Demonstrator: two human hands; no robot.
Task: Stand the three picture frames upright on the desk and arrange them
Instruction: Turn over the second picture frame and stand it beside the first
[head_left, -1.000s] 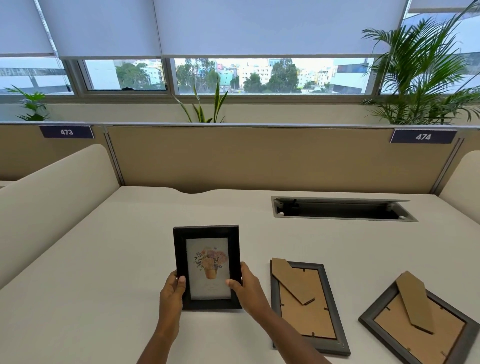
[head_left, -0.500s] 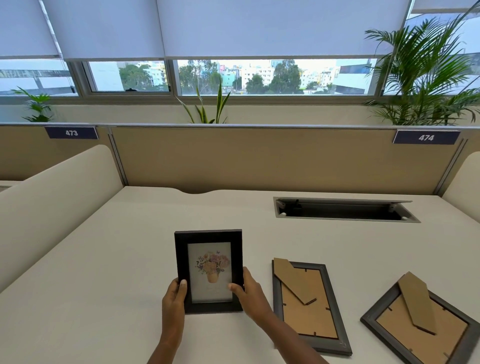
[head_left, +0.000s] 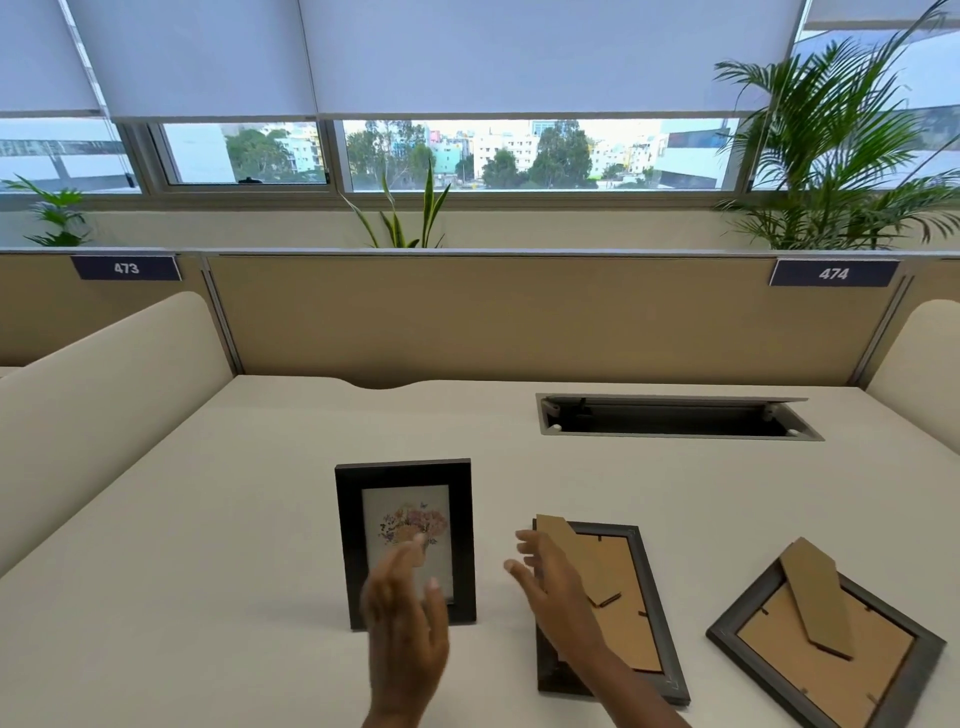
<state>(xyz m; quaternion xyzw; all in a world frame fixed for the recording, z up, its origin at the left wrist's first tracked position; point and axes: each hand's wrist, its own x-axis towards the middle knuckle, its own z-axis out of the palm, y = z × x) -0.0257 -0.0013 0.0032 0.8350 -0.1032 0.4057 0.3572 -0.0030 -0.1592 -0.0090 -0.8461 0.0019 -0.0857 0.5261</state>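
Observation:
A black picture frame (head_left: 405, 519) with a flower print stands upright on the cream desk (head_left: 208, 519), facing me. My left hand (head_left: 408, 623) hovers just in front of its lower part, fingers apart, holding nothing. My right hand (head_left: 550, 582) is open to the right of that frame, over the left edge of a grey frame (head_left: 623, 608) that lies face down with its cardboard stand showing. A second grey frame (head_left: 826, 639) lies face down at the right, turned at an angle.
An open cable tray slot (head_left: 675, 418) is cut into the desk at the back right. A tan partition (head_left: 519, 322) bounds the far edge, and curved cream dividers (head_left: 93, 405) flank both sides. Plants stand behind the partition.
Both hands have let go of the black frame, which now stands on its own. The hands have drawn back with fingers spread, the right one shifting over the middle frame.

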